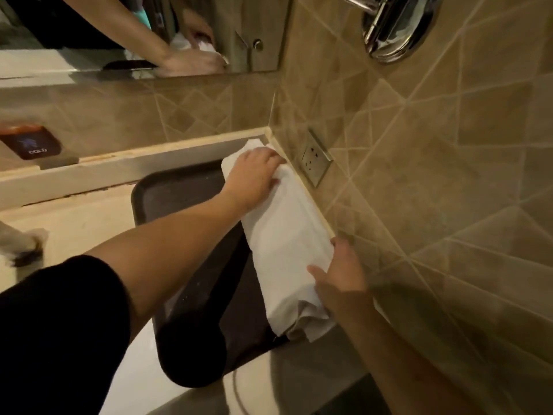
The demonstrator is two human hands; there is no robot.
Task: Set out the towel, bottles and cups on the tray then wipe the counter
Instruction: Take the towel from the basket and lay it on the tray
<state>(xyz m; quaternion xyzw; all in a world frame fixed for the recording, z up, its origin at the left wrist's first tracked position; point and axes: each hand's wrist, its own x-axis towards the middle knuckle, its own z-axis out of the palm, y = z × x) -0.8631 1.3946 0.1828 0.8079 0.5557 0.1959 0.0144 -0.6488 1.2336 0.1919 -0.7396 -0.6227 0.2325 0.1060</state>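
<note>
A folded white towel [284, 238] lies along the right side of a dark tray [176, 190], close against the tiled wall. My left hand [254, 175] presses flat on the towel's far end, fingers spread. At the towel's near end my right hand [341, 274] grips its edge, thumb on top. The tray rests on a pale counter [89, 223]. No bottles or cups can be made out clearly.
A wall socket [315, 161] sits just right of the towel. A mirror [134, 34] runs along the back wall, and a chrome fixture [398, 22] hangs at top right. A dark "COLD" label [33, 143] is at the left. A blurred object [21, 250] stands at the left edge.
</note>
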